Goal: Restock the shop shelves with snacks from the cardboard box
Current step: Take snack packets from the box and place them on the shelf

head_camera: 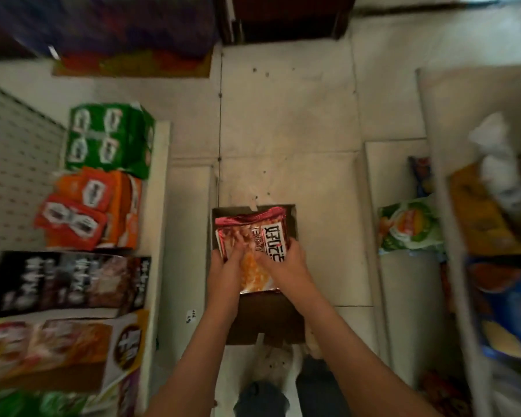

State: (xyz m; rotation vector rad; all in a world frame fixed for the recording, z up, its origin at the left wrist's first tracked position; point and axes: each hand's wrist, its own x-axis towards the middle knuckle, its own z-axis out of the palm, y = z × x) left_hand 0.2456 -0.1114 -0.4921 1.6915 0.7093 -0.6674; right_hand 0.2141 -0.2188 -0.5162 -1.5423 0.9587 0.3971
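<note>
An open cardboard box (292,219) stands on the tiled floor in the aisle below me. Red snack packets (253,227) with white and black lettering fill its top. My left hand (226,266) grips the left edge of the packets, fingers spread over the front. My right hand (286,263) holds their right side, over the label. Both forearms reach down from the bottom of the frame. The box's near flap (265,319) hangs toward me, dark brown.
The left shelf (158,206) carries green packs (109,139), orange packs (91,206), a black box (69,282) and a brown box (60,350). On the right shelf (403,281) lie a green bag (409,227) and blue bags (506,311). Pale floor tiles run ahead.
</note>
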